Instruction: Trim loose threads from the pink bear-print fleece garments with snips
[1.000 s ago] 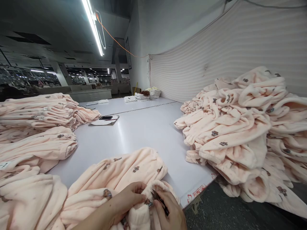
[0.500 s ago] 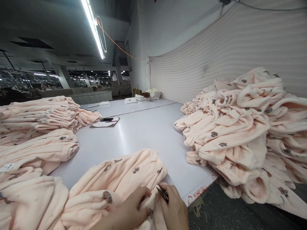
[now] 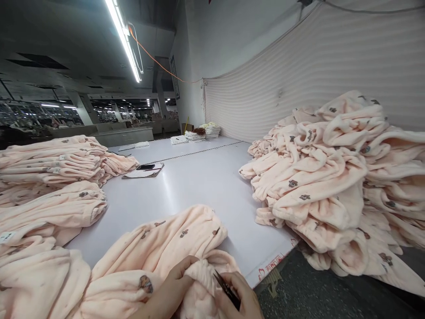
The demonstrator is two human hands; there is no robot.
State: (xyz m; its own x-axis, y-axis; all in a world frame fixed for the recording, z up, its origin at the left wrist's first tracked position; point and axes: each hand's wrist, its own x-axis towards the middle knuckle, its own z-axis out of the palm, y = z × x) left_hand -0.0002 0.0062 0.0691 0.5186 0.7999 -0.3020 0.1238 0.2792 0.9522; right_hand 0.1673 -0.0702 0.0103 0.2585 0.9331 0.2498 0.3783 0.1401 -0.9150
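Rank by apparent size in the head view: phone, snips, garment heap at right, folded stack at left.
1. Garment heap at right
2. Folded stack at left
3. Snips, partly covered by the right hand
4. Phone
Snips sit nearer than the phone, so their true order is unsure.

A rumpled pale-pink plush garment (image 3: 199, 297) lies bunched, dark pointed snips (image 3: 228, 291), perhaps slightly open, slanting beside its ribbed cuff (image 3: 203, 271).

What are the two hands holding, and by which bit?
The left hand holds a pale pink garment by its gathered edge. The right hand holds dark, pointed snips by the end away from the cloth.
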